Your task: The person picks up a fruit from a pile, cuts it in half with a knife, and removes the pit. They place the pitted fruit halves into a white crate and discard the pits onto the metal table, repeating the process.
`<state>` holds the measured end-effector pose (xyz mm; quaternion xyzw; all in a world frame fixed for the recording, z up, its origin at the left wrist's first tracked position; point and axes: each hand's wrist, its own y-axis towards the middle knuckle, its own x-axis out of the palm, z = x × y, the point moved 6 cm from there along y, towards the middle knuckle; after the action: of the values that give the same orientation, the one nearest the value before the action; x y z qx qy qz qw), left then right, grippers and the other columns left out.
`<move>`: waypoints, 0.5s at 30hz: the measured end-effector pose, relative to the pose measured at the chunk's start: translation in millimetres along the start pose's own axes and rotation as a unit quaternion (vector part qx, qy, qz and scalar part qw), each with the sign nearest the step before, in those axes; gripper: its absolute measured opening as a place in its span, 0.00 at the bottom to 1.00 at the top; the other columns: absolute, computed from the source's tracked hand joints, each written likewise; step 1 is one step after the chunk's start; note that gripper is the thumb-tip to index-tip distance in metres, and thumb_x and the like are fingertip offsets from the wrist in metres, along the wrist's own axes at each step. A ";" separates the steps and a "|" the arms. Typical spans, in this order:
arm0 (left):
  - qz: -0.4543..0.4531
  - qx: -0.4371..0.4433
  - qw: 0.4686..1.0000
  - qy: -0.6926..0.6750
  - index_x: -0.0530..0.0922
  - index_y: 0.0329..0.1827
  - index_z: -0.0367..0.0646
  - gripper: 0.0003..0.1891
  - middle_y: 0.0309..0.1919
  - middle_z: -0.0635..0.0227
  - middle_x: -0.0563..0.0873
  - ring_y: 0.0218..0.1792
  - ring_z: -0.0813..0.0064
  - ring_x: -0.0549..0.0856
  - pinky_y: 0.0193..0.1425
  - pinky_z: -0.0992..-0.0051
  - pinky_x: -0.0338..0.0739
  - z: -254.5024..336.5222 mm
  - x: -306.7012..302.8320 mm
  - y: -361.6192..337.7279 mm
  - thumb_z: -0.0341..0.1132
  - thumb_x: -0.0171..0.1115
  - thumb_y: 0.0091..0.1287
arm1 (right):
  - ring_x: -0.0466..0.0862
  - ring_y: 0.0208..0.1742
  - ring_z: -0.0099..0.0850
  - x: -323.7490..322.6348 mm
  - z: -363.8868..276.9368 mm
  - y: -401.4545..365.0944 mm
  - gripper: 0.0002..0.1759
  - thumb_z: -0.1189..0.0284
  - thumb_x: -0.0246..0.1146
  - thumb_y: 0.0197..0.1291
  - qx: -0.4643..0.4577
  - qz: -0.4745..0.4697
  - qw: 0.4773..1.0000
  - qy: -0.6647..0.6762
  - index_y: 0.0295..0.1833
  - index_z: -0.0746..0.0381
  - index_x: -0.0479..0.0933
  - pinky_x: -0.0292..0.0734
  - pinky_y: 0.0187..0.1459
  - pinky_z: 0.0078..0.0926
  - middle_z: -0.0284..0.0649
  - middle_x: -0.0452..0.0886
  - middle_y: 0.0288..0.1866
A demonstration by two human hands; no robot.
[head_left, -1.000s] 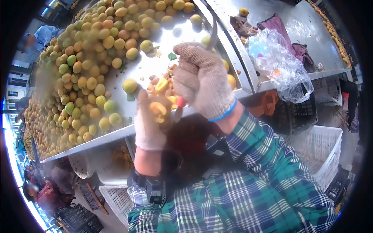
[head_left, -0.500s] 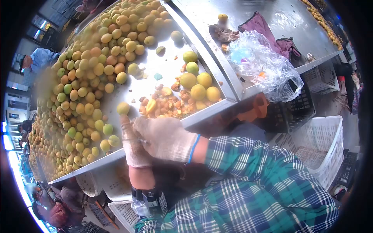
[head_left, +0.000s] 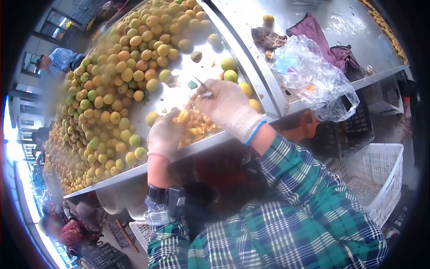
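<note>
Both hands wear whitish gloves. My right hand (head_left: pixel 228 105) is closed on a small knife (head_left: pixel 200 85), its blade pointing up and left over the metal table. At the table's front edge, my left hand (head_left: pixel 165 134) has its fingers around an orange-yellow fruit piece (head_left: pixel 182 116). Beneath and between the hands lies a heap of cut fruit pieces (head_left: pixel 197 127). Just behind my left hand rests a whole yellow-green fruit (head_left: pixel 152 119). A large pile of round fruits (head_left: pixel 107 107) spreads over the left side. Several larger fruits (head_left: pixel 229 64) lie beyond my right hand.
A raised metal rim (head_left: pixel 251 62) divides the table. Right of it are a clear plastic bag (head_left: pixel 313 76), purple cloth (head_left: pixel 313 38) and a brown glove (head_left: pixel 268 38). A white crate (head_left: pixel 376 179) stands below right. Other people (head_left: pixel 62 60) are at the left.
My hands have moved apart. The right one rose up and right, showing the knife; the left now holds a fruit piece near the cut heap. The camera view has shifted slightly.
</note>
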<state>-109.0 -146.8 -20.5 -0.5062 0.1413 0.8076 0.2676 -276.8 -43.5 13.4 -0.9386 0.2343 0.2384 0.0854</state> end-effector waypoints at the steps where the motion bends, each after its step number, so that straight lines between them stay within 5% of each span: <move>1: -0.046 -0.009 0.997 0.057 0.80 0.59 0.47 0.21 0.42 0.59 0.83 0.37 0.72 0.84 0.48 0.72 0.78 10.3 0.5 0.9 0.37 0.64 0.61 | 0.84 0.44 0.47 -11.6 -1.7 -1.0 0.15 0.61 0.63 0.54 0.037 0.018 0.999 0.012 0.42 0.60 0.81 0.79 0.48 0.40 0.51 0.84 0.39; 3: -0.090 -0.018 0.988 0.128 0.83 0.55 0.51 0.19 0.48 0.55 0.82 0.42 0.62 0.85 0.54 0.67 0.77 19.1 3.1 4.6 0.38 0.66 0.59 | 0.84 0.44 0.47 -20.7 3.4 0.5 0.16 0.60 0.63 0.53 0.049 0.051 0.997 0.013 0.44 0.58 0.81 0.79 0.48 0.39 0.51 0.84 0.41; 7: -0.055 -0.012 0.985 0.165 0.84 0.52 0.50 0.17 0.47 0.56 0.82 0.43 0.60 0.85 0.54 0.67 0.77 20.4 3.3 14.0 0.38 0.65 0.59 | 0.84 0.44 0.47 -12.7 6.2 3.2 0.17 0.59 0.64 0.53 0.010 0.025 0.999 0.026 0.43 0.58 0.81 0.79 0.48 0.38 0.51 0.84 0.40; 10: -0.033 -0.018 0.995 0.089 0.86 0.47 0.52 0.15 0.51 0.54 0.81 0.50 0.56 0.83 0.54 0.62 0.76 7.6 2.1 16.4 0.47 0.58 0.64 | 0.84 0.43 0.46 -9.3 6.5 6.2 0.17 0.59 0.64 0.52 0.006 0.019 0.999 0.038 0.43 0.58 0.82 0.79 0.47 0.37 0.52 0.84 0.38; 11: 0.030 0.011 0.998 0.048 0.86 0.46 0.50 0.16 0.46 0.55 0.84 0.45 0.56 0.84 0.50 0.64 0.78 5.5 -7.4 13.9 0.47 0.60 0.63 | 0.84 0.42 0.46 -12.0 5.1 4.6 0.16 0.59 0.63 0.52 0.022 0.015 0.998 0.055 0.43 0.58 0.82 0.79 0.47 0.37 0.51 0.84 0.36; 12: 0.063 0.046 0.996 -0.050 0.85 0.48 0.44 0.15 0.36 0.61 0.87 0.35 0.64 0.86 0.41 0.71 0.79 1.6 -17.3 7.0 0.41 0.62 0.63 | 0.84 0.40 0.46 -11.3 7.0 2.8 0.16 0.59 0.63 0.52 0.040 0.008 0.997 0.071 0.42 0.58 0.81 0.79 0.46 0.36 0.51 0.84 0.35; 15: 0.059 -0.111 0.959 -0.256 0.83 0.48 0.35 0.12 0.27 0.74 0.83 0.27 0.87 0.80 0.27 0.84 0.72 -29.2 -47.8 -24.0 0.31 0.61 0.66 | 0.85 0.38 0.42 -2.4 12.9 6.5 0.19 0.59 0.65 0.52 0.001 0.037 0.995 0.098 0.45 0.60 0.81 0.79 0.45 0.34 0.49 0.84 0.32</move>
<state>-57.1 -155.6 10.2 -0.2998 0.0076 0.9351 0.1889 -287.1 -44.7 3.0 -0.9482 0.2759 0.1480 0.0538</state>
